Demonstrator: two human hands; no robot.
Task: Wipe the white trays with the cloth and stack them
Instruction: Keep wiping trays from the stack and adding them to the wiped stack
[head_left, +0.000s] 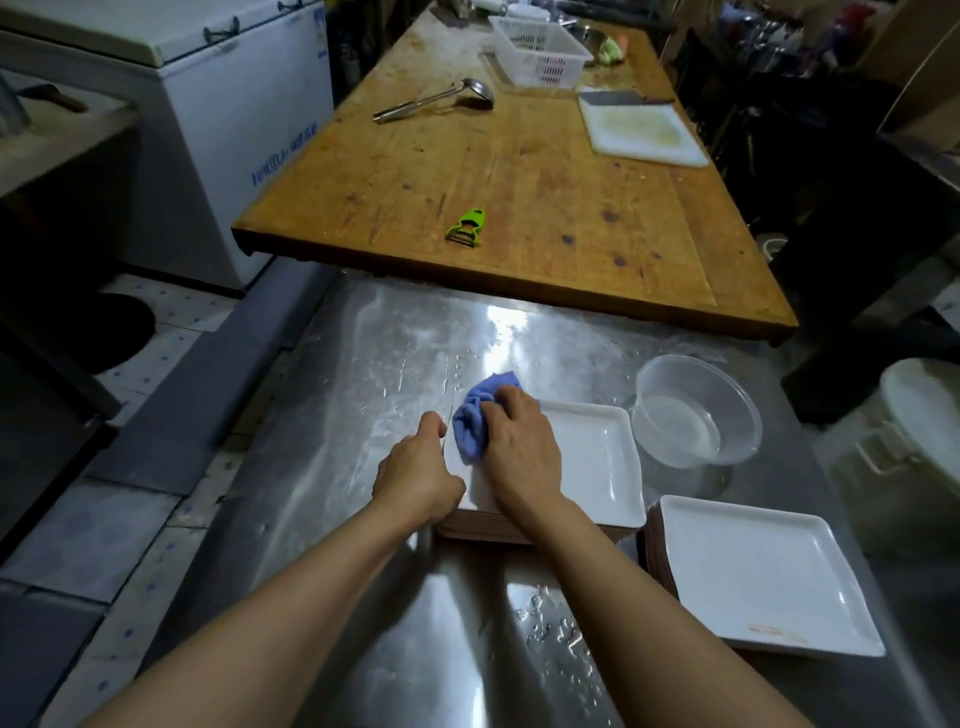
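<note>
Nearest us, just right of the wet steel tabletop (363, 364) centre, sits a tray (758, 566) topping one stack, with a reddish smear at its near edge. Beyond it to the left, our left hand (418, 475) curls over the rim of a second tray (597, 462), steadying it, while our right hand (522, 449) clutches the cloth (475, 415) at that tray's far-left corner. We'd press flat and sweep corner to corner, working into the rim.
</note>
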